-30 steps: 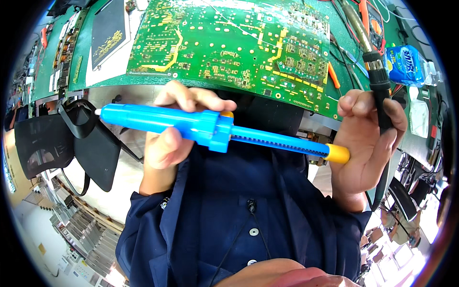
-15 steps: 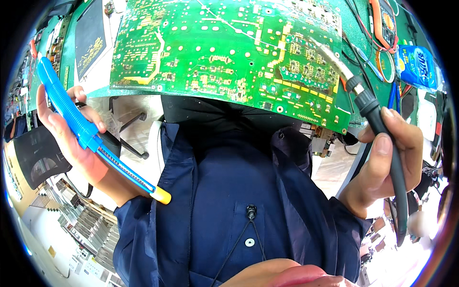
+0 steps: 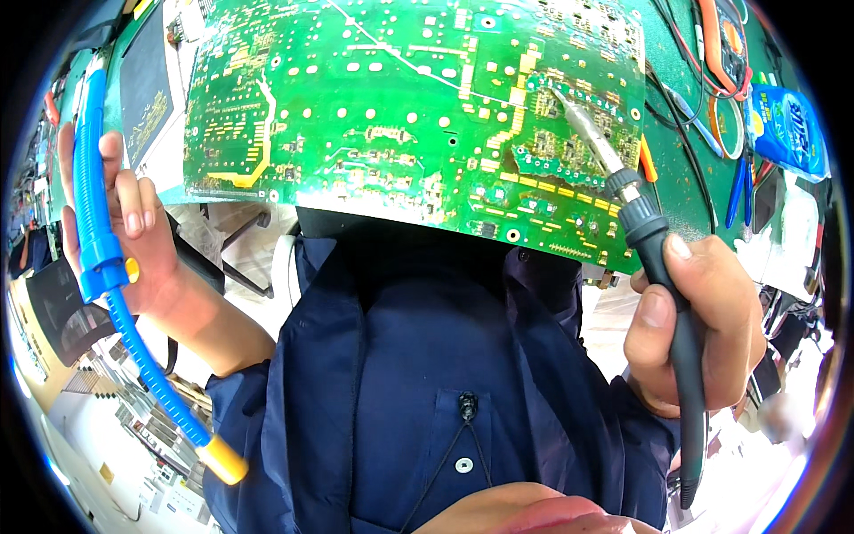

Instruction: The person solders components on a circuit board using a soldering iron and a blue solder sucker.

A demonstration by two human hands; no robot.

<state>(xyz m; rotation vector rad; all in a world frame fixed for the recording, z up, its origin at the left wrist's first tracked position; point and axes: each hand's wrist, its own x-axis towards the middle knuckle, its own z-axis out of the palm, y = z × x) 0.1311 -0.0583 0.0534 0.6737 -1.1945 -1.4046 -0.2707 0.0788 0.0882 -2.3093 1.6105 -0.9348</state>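
A large green circuit board [image 3: 347, 142] lies along the far side, in front of my body. Wrapped round the grip of a soldering iron [image 3: 648, 230], my right hand [image 3: 712, 329] points its metal tip at the small chips on the board's right part. Whether the tip touches the board I cannot tell. At the left, clear of the board, my left hand [image 3: 147, 240] grips a blue desoldering pump [image 3: 93, 187]. The pump stands nearly upright, with its yellow-ended plunger rod [image 3: 160, 383] sticking out downward.
On the green bench at right are an orange multimeter [image 3: 725, 44] with leads, a blue packet [image 3: 787, 129] and blue-handled pliers [image 3: 737, 189]. A dark panel [image 3: 147, 84] lies left of the board. Behind my left arm stands a black chair [image 3: 67, 303].
The soldering iron has moved left and nearer to me, its tip now over the chips. My left hand has turned the pump more upright, and its rod looks longer. The board appears slightly shifted.
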